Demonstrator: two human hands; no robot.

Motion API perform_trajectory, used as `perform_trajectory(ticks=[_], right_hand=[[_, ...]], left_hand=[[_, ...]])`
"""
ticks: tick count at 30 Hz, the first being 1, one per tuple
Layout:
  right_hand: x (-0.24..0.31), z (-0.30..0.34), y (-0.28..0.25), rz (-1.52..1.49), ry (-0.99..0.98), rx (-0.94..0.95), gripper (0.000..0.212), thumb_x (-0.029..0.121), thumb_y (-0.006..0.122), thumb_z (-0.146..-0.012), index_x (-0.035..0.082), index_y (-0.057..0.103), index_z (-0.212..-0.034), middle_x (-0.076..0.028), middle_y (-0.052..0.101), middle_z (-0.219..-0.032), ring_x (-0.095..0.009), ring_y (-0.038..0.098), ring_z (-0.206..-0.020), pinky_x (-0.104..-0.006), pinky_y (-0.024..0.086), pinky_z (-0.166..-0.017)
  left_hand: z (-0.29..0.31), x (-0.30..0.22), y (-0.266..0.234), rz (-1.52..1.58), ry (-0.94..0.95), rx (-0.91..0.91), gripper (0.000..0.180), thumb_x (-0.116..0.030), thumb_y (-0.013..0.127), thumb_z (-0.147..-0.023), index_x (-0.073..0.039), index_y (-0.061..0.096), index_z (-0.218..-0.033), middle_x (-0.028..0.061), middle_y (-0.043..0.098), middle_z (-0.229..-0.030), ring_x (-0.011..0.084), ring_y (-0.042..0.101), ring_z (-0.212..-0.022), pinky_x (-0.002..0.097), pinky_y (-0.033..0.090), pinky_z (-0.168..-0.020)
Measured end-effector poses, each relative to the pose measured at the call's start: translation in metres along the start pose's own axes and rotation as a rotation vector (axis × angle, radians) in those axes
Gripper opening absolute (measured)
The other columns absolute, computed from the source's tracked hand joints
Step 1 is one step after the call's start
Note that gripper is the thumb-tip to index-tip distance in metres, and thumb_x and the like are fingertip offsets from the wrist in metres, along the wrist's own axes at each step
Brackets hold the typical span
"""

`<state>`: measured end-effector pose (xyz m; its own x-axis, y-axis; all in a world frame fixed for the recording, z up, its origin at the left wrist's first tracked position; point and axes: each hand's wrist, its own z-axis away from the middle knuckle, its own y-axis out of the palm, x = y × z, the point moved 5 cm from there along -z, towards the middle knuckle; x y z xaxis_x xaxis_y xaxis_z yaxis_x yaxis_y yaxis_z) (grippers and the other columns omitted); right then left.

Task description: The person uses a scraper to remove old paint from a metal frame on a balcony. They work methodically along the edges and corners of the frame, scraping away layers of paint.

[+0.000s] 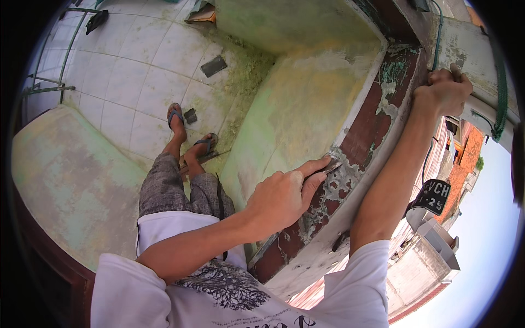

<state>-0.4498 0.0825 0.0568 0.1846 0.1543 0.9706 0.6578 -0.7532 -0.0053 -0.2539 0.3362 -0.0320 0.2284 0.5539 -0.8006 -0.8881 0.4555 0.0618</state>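
Observation:
My left hand is closed in a pinch on a small metal scraper, whose end meets the top of a low wall. The wall top is dark red, with flaking grey and pale green patches of old coating. Around the scraper the surface is rough, grey and crumbly. Stretched out to the far right, my right hand has its fingers curled in at the outer side of the wall, near a pale beam; what they grip is hidden.
Below the wall's pale green inner face lies a dusty tiled floor with a dark flat piece on it. A green metal frame stands at left. Outside the wall are a green rope, a black plate and rooftops far below.

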Motion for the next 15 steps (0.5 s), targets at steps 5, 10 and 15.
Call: perform_trajectory(ticks=[5, 10, 15], right_hand=[[-0.008, 0.001, 0.007, 0.051, -0.027, 0.033, 0.032, 0.021, 0.049, -0.099, -0.008, 0.060, -0.092, -0.007, 0.044, -0.062, -0.016, 0.041, -0.050, -0.0324, 0.034, -0.045], [-0.002, -0.006, 0.002, 0.001, -0.028, 0.000, 0.026, 0.017, 0.057, -0.093, -0.006, 0.065, -0.103, -0.008, 0.051, -0.065, -0.017, 0.047, -0.053, -0.0307, 0.036, -0.048], [-0.001, -0.002, 0.000, 0.004, -0.008, -0.004, 0.027, 0.017, 0.057, -0.093, -0.008, 0.065, -0.101, -0.008, 0.051, -0.065, -0.017, 0.047, -0.053, -0.0308, 0.036, -0.047]], left_hand=[[0.040, 0.032, 0.026, 0.166, 0.040, -0.056, 0.044, -0.034, 0.055, -0.113, -0.016, 0.059, -0.153, 0.0148, 0.053, -0.057, 0.0224, 0.053, -0.050, 0.0399, 0.047, -0.058], [0.011, 0.002, -0.001, 0.038, -0.075, 0.082, 0.043, -0.038, 0.051, -0.114, -0.017, 0.062, -0.150, 0.0186, 0.061, -0.061, 0.0391, 0.064, -0.059, 0.0492, 0.052, -0.063], [0.019, 0.008, -0.001, 0.007, -0.071, 0.059, 0.043, -0.039, 0.050, -0.113, -0.020, 0.062, -0.149, 0.0245, 0.069, -0.070, 0.0476, 0.070, -0.070, 0.0555, 0.056, -0.069]])
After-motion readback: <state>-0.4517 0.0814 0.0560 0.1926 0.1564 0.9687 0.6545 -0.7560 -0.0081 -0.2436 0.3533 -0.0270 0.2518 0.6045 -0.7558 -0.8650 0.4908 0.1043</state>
